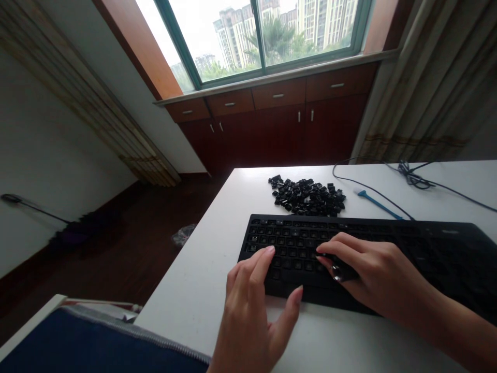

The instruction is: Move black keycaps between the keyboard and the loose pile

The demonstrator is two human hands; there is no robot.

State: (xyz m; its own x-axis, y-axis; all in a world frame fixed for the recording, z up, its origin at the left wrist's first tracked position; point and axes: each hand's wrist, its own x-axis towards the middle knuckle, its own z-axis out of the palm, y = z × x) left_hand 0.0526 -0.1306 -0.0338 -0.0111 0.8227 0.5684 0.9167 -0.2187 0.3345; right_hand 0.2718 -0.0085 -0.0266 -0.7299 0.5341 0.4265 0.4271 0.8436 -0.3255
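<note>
A black keyboard [310, 295] lies on the white table with most of its keycaps off, baring rows of dark sockets. My left hand [250, 295] rests its fingertips on the keyboard's left part, thumb held apart, holding nothing. Over the middle rows, my right hand [363, 264] is closed on a small black tool with a shiny round end [337, 273]. Its working tip is hidden, so its kind cannot be made out. Just behind the keyboard is a heap of loose black keycaps [308, 197].
Right of the heap lies a small blue brush [378, 203]. A black cable [415, 178] runs over the back of the white table [194, 290]. A dark blue cloth-covered chair [89, 342] stands at the lower left. Wooden cabinets [272, 124] line the wall under the window.
</note>
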